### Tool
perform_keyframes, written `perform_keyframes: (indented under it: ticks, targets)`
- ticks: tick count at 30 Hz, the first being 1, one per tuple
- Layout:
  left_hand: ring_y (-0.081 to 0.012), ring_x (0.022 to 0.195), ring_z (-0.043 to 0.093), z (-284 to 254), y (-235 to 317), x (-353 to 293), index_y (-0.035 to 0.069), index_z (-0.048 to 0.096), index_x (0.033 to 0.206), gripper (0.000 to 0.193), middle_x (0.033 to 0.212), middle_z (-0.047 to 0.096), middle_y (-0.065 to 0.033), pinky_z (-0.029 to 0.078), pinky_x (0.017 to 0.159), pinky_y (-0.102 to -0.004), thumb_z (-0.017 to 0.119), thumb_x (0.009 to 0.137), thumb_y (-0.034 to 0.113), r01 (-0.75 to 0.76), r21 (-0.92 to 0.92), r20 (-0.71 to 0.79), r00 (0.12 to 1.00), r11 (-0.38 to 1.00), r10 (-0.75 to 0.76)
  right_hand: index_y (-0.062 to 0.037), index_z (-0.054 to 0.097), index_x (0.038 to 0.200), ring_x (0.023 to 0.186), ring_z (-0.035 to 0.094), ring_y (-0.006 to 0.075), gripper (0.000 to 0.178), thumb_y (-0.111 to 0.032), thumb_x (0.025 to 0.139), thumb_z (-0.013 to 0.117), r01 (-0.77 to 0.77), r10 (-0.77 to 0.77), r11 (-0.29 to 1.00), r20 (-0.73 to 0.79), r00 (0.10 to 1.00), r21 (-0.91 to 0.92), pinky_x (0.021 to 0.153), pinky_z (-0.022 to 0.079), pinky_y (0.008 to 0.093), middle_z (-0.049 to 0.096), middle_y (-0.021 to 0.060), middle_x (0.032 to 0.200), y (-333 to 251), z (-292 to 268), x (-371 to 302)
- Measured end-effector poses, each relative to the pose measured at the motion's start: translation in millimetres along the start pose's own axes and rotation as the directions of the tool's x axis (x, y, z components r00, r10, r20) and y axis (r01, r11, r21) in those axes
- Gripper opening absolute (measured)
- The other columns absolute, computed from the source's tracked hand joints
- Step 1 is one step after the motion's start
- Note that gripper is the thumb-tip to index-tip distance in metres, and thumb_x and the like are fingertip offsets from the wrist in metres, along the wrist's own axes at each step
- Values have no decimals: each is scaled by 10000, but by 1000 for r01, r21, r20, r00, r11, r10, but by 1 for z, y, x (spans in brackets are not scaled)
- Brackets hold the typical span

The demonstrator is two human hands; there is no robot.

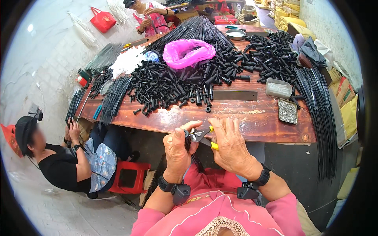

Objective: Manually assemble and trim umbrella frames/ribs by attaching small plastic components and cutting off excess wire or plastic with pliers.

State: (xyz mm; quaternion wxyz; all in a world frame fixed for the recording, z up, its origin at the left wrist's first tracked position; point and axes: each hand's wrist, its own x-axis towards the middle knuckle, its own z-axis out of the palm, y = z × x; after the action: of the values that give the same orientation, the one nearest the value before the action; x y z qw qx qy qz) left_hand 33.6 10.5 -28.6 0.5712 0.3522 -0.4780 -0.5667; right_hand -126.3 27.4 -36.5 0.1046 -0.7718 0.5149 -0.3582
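My left hand [176, 149] is closed around a small black tubular part [186, 134], with its end turned up by the thumb. Thin dark strips [198, 163] hang below this hand toward my lap; whether they join the held part I cannot tell. Yellow-handled pliers [204, 135] are gripped in my right hand [233, 147]. Their metal jaws point left and meet a thin pale wire or pin at the black part's end. Both hands are just off the table's near edge, above my lap. My fingers partly cover the held part.
On the wooden table [275, 126] lie a heap of black tubular parts [169, 86], a pink plastic bag [189, 54], a flat metal bar [235, 95] and a tin of small metal pieces [288, 111]. Long black strips [319, 118] overhang the right edge. Two co-workers sit left and far.
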Motion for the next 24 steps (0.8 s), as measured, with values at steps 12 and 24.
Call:
perform_keyframes:
  ticks: [12, 24]
  targets:
    - [-75, 487, 420, -12, -4, -4, -87, 625, 1095, 770, 602, 528, -17, 315, 457, -236, 508, 879, 643, -37, 1, 73, 997, 999, 37, 55, 489, 1167, 894, 465, 373, 456, 0, 729, 604, 106, -142, 967, -145, 979, -233, 792, 429, 424, 474, 207, 947, 6, -1, 3]
    - [-66, 506, 421, -9, 1, -6, -92, 625, 1107, 812, 604, 507, -1, 311, 459, -226, 547, 830, 667, -47, 20, 69, 997, 999, 46, 50, 514, 1044, 866, 465, 361, 332, -11, 732, 609, 158, -175, 943, -32, 984, -292, 769, 429, 419, 486, 212, 930, 3, -18, 11]
